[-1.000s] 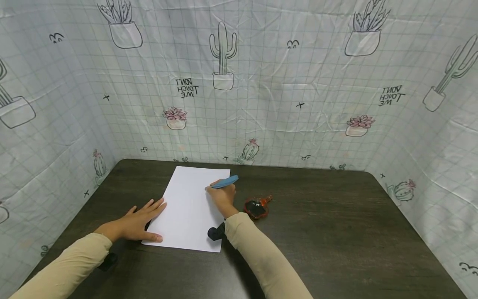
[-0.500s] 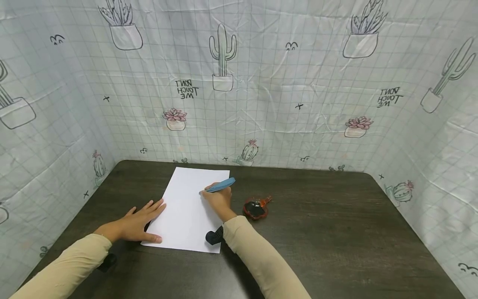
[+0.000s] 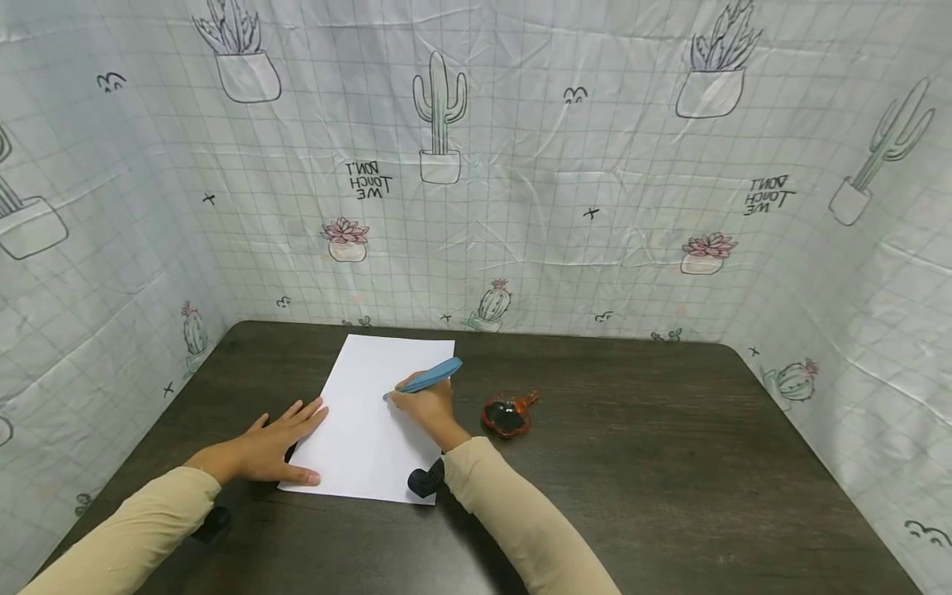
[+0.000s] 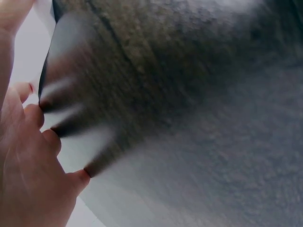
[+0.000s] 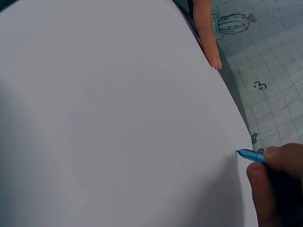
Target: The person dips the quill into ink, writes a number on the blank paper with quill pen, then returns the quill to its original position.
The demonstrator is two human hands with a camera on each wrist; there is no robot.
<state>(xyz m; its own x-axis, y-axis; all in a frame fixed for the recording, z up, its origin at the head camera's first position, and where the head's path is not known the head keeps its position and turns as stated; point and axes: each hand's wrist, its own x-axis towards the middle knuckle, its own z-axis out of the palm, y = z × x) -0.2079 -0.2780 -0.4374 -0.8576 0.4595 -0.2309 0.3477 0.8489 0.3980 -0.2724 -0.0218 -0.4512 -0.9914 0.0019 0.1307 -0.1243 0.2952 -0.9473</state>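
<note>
A white sheet of paper [image 3: 357,438] lies on the dark table, left of the middle. My left hand [image 3: 271,446] rests on its left edge with fingers spread, thumb near the lower corner. My right hand [image 3: 430,409] grips a blue pen [image 3: 435,374] that slants over the paper. In the right wrist view the tip of the blue pen [image 5: 250,154] meets the sheet, between thumb and finger. Whether any mark stands under the tip is too faint to tell. Fingertips of the left hand [image 4: 33,161] press the tabletop in the left wrist view.
Right of the paper lies a small orange-rimmed, see-through thing [image 3: 507,416] with a dark middle and a short handle, possibly a hand mirror. The dark wooden table [image 3: 669,463] stretches away to the right. A cactus-print cloth [image 3: 521,182] hangs behind and at both sides.
My right hand has moved with the pen toward the lower left across the sheet. The left hand has kept its place on the paper. The head view has shifted slightly.
</note>
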